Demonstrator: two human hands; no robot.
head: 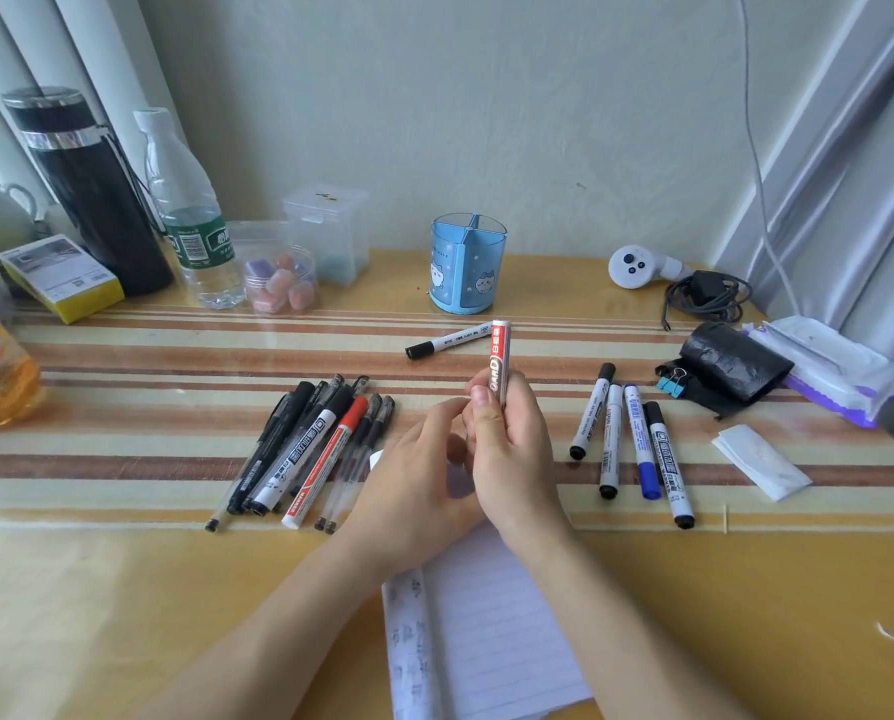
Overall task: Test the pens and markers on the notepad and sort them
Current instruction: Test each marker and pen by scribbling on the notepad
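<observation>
A red marker (pixel 500 356) was gripped upright by the right hand (pixel 510 454); the left hand's (pixel 419 475) grip was unclear. Uncapping and a notepad (pixel 486 641) stroke seemed due.

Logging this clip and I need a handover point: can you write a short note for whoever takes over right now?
Right hand grips the red-labelled marker upright above the notepad.
Left hand is at the marker's lower end; its grip is hidden.
Left pile: mixed pens and markers. Right row: four markers. A lone marker lies before the blue pen holder.
Done: seemingly some sorting into groups.
Left: probably testing the held marker, placing it, then the untested rest.
</observation>
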